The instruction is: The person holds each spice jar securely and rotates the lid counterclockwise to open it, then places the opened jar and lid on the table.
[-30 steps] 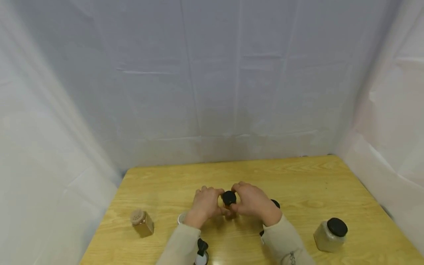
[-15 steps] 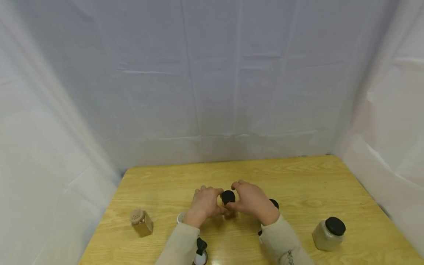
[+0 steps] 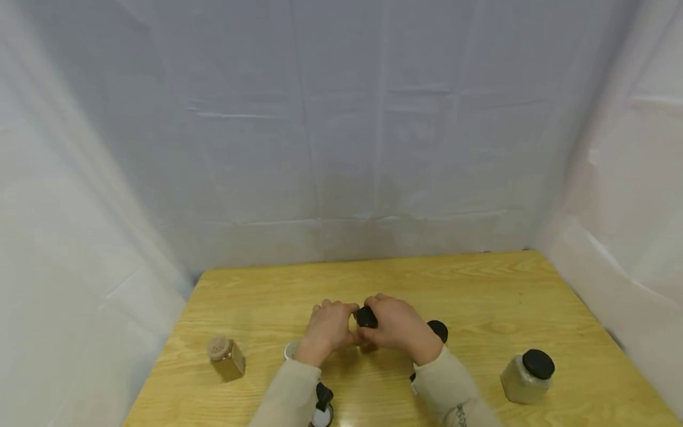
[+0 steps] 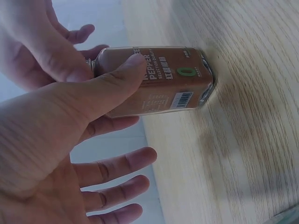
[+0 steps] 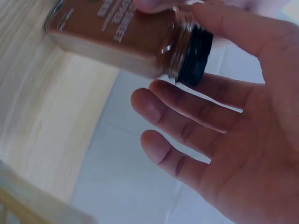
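A squarish glass spice jar (image 4: 161, 86) of reddish-brown powder, with "PEPPER" on its label, stands upright on the wooden table (image 3: 267, 290) between both hands. My left hand (image 3: 328, 332) pinches the jar's body between thumb and index finger; its other fingers are spread away from the glass in the left wrist view. At the top, my right hand (image 3: 397, 325) holds the black lid (image 5: 196, 56) with thumb and index finger. Glass threads show below the lid, which sits at the jar's mouth. The right hand's remaining fingers extend loosely beyond it.
A shaker jar (image 3: 227, 360) with a beige perforated top stands at the left. On the right is a black-lidded jar (image 3: 528, 376) of pale contents. Another black lid (image 3: 439, 330) shows behind the right wrist, and a white lid (image 3: 290, 350) beside the left wrist. White sheets surround the table.
My right thumb and index finger have closed in around the black lid, and the right hand has shifted slightly left. The left hand keeps its pinch on the jar.
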`<state>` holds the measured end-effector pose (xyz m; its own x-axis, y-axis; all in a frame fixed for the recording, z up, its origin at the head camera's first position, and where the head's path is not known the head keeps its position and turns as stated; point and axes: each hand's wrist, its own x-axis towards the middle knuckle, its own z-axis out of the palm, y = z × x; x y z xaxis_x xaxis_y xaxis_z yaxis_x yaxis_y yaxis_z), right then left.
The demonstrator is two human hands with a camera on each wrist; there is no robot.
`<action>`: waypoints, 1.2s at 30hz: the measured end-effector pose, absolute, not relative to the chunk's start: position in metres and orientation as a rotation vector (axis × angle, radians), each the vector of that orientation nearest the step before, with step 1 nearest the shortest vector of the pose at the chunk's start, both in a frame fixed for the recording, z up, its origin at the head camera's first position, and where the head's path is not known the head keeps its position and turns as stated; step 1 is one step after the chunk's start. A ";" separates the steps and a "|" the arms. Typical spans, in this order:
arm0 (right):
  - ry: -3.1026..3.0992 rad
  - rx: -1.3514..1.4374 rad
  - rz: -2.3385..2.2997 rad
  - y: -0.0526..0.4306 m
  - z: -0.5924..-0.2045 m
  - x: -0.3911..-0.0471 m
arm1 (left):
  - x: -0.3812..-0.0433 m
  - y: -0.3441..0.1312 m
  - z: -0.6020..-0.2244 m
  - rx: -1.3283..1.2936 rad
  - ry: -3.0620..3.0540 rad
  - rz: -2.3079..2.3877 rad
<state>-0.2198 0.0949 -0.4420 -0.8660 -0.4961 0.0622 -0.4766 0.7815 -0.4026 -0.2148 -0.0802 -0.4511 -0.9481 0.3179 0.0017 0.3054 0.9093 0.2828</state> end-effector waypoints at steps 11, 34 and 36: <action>2.950 -0.674 -0.641 0.102 -0.435 -0.217 | -0.214 -0.078 -0.450 0.487 3.012 0.487; 2.924 -0.727 -0.616 0.092 -0.435 -0.218 | -0.215 -0.078 -0.451 0.482 3.009 0.494; 2.937 -0.690 -0.617 0.094 -0.434 -0.218 | -0.215 -0.079 -0.451 0.471 3.005 0.493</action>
